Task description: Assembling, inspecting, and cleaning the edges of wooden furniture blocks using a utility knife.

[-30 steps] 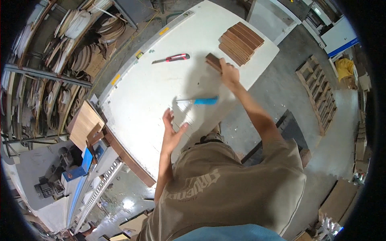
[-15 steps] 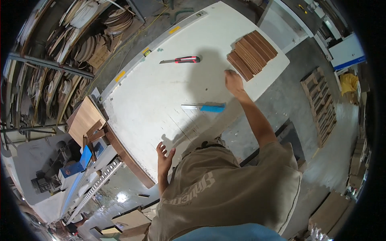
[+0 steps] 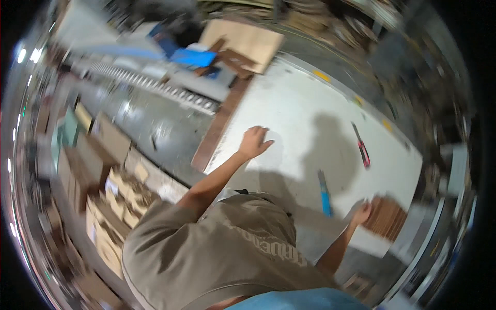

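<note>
My left hand [image 3: 254, 143] hovers over the left part of the white tabletop [image 3: 294, 111], thumb apart from the fingers, holding nothing. At the right, my right hand [image 3: 362, 212] is beside a stack of brown wooden strips [image 3: 387, 218]. Motion blur smears its fingers, so whether they grip or touch a strip is unclear. Left of that hand lies a blue-handled tool with a flat metallic end [image 3: 325, 194]. Farther back rests a red and black utility knife [image 3: 363, 153] with its blade out.
A long level with yellow marks [image 3: 321, 76] lies along the table's far edge. Boards [image 3: 243, 41] and a blue piece [image 3: 192, 57] crowd the far left corner. Wooden panels [image 3: 111, 139] stand on the floor at left. The outer surroundings are blurred.
My view has swung to the left, so the table appears rotated and farther right. My left hand has moved forward over the tabletop; my right hand stays by the wooden strips.
</note>
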`<act>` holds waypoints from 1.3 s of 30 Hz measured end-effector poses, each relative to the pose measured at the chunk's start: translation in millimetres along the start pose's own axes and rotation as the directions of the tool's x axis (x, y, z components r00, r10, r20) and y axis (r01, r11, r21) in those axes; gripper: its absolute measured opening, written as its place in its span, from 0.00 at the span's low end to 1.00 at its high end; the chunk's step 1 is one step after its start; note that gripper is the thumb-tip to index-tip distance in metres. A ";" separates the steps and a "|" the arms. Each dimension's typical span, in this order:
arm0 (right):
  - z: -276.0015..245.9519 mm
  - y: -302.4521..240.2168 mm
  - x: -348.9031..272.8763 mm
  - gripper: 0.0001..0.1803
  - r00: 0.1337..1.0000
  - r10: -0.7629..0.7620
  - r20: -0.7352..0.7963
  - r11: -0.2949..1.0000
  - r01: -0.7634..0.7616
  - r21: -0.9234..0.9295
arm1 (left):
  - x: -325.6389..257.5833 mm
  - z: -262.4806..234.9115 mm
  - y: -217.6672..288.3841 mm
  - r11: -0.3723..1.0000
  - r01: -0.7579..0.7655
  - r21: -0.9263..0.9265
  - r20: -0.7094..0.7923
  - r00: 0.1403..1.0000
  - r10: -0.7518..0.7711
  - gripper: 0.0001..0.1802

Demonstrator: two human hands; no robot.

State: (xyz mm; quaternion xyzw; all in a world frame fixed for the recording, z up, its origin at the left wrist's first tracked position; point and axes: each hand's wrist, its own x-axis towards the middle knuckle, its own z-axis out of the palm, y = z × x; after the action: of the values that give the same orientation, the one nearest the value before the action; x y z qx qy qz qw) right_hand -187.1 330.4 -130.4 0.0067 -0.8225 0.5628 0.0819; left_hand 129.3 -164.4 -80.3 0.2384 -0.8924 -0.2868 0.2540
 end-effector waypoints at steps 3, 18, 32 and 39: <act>49.6 -24.6 13.9 0.12 0.941 -0.176 0.289 0.931 0.254 -0.260 | 3.7 0.3 -13.7 0.987 0.070 0.142 -0.010 0.998 -0.069 0.23; 640.8 -457.3 -160.0 0.65 -0.486 -0.407 0.773 0.137 0.805 0.578 | 3.4 -1.5 -13.5 0.970 0.173 0.168 -0.101 0.982 -0.157 0.23; 667.0 -427.2 -168.5 0.50 -0.671 -0.293 0.681 0.144 0.673 0.725 | -3.8 -2.8 -26.2 0.963 0.228 0.141 -0.111 0.971 -0.214 0.26; 521.4 -332.4 -134.5 0.36 -0.515 -0.361 0.777 0.174 0.782 0.599 | -5.4 -1.5 -26.1 0.972 0.201 0.117 0.021 0.978 -0.205 0.24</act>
State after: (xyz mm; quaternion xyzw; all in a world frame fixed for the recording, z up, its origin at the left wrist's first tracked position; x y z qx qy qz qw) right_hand -86.4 -285.7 -26.2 0.8426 -0.5221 0.0632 -0.1159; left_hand 141.5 -180.7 -97.6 0.3380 -0.8824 -0.2634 0.1944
